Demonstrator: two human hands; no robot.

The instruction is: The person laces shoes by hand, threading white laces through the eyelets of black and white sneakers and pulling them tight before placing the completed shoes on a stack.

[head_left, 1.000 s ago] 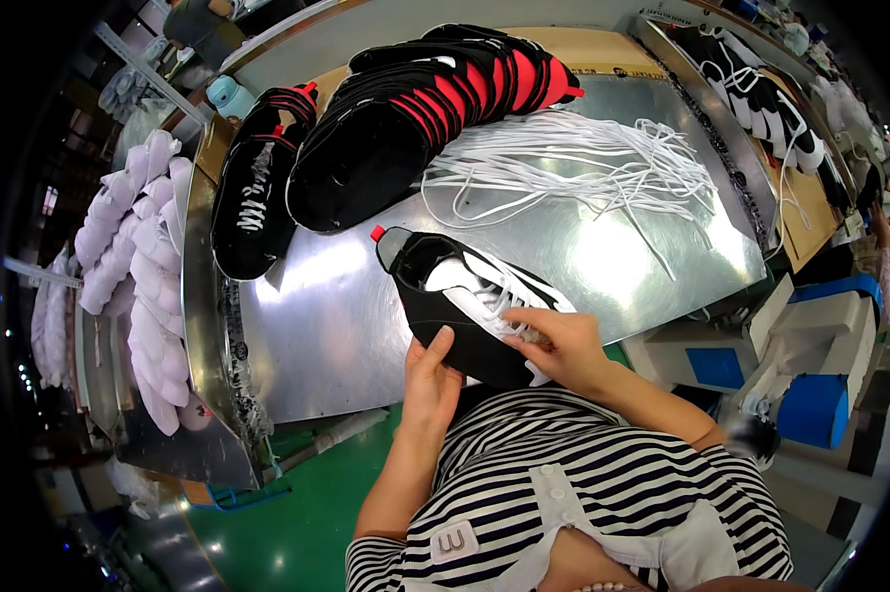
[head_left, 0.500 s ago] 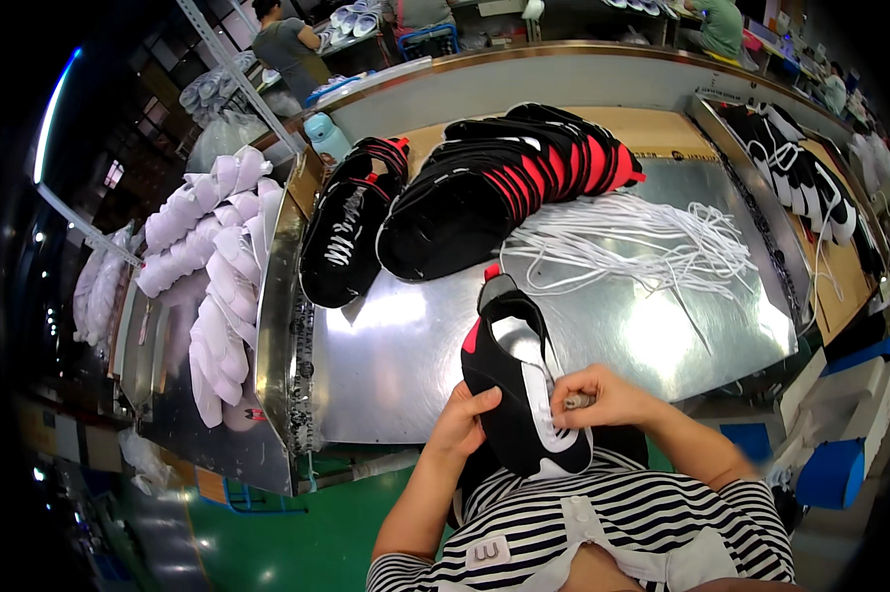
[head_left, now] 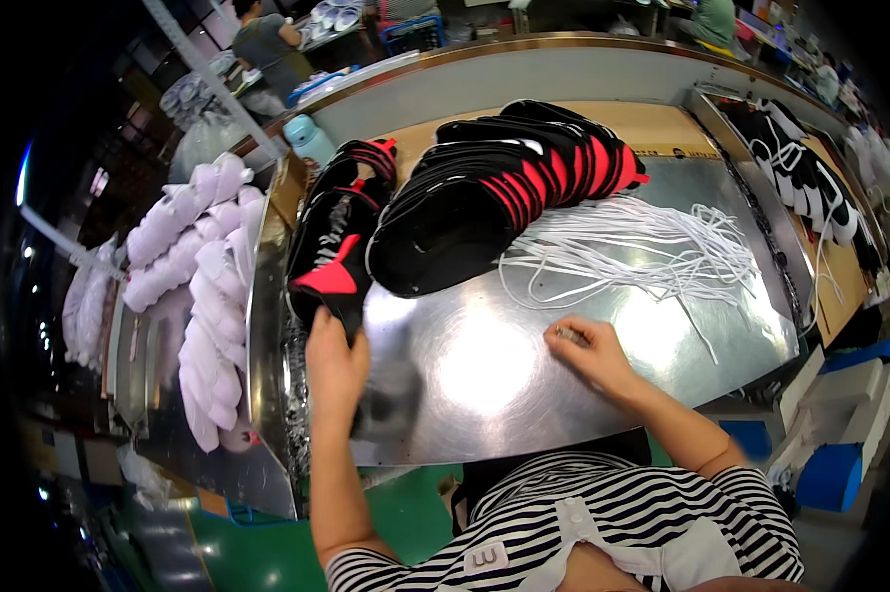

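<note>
My left hand [head_left: 336, 363] is at the table's left side, its fingers closed on a black shoe upper [head_left: 332, 276] with a red heel part. That upper lies over the near end of a row of laced black shoe uppers [head_left: 328, 219], hiding part of them. My right hand [head_left: 595, 357] hovers over the bare metal right of the middle, closed around a small greyish tool [head_left: 571, 335]; its kind I cannot make out. Beyond it spreads a bundle of white shoelaces [head_left: 632, 252]. A stack of nested black-and-red shoe uppers [head_left: 440, 237] stands at the table's centre back.
The metal tabletop [head_left: 464, 414] has raised edges at left and right. White padded pieces [head_left: 213, 335] are heaped on the left side shelf. A light blue bottle [head_left: 309, 138] stands at the back left. Black-and-white shoe uppers [head_left: 785, 168] lie on the right side shelf.
My left hand has carried the shoe upper from in front of my body to the left row. My right hand has come off it, rising slightly with the small tool still held.
</note>
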